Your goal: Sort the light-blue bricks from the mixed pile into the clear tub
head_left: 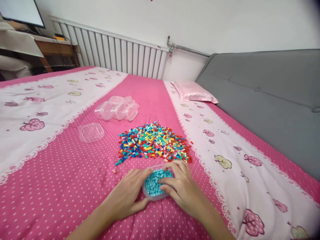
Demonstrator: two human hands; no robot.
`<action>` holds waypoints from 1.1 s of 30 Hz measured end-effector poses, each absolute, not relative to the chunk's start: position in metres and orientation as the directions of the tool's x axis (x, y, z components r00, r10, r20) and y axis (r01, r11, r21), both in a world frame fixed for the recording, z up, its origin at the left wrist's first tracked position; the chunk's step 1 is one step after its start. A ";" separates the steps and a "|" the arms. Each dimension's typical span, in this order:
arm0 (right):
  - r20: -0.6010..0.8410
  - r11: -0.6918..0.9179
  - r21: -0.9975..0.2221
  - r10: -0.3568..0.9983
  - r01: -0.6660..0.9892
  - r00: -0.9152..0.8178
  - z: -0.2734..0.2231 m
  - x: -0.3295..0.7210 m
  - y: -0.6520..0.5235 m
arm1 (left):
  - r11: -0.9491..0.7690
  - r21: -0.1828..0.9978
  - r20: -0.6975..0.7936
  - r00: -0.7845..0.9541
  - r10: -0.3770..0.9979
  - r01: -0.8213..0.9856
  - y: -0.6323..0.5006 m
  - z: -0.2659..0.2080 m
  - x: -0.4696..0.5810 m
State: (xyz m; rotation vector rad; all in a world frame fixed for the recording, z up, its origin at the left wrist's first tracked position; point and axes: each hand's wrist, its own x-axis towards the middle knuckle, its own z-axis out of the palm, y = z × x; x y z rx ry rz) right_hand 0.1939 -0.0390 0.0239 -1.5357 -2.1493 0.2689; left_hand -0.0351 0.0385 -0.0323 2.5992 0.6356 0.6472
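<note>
A clear plastic container (157, 198) full of small light-blue building bricks (153, 183) sits on the bed right in front of me. My left hand (131, 190) grips its left side, fingertips at the rim and thumb low on the near wall. Over the right part of the container is my right hand (181, 186), its fingers bent and apart. Its thumb and a fingertip touch the bricks, while other fingers reach the far rim; I see nothing held in it. Just beyond the container spreads a heap of mixed-colour building bricks (152, 140).
Several clear empty containers (117, 108) lie together left of the heap, near a clear lid (91, 132). One loose brick (114, 171) lies apart. A pink pillow (193, 91) rests by the grey headboard (265, 90). Behind are a radiator (112, 48) and a desk (53, 48) with a monitor.
</note>
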 end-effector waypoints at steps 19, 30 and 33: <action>0.257 0.353 -0.417 0.930 0.838 -0.264 0.024 0.197 -0.035 | -0.831 0.452 0.365 0.783 0.503 0.324 0.037 -0.031 -0.036; 0.273 0.299 -0.438 0.943 0.848 -0.191 0.025 0.209 -0.035 | -0.835 0.440 0.369 0.781 0.504 0.331 0.036 -0.026 -0.036; 0.255 0.292 -0.439 0.947 0.850 -0.193 0.022 0.211 -0.035 | -0.839 0.434 0.373 0.782 0.499 0.328 0.036 -0.026 -0.036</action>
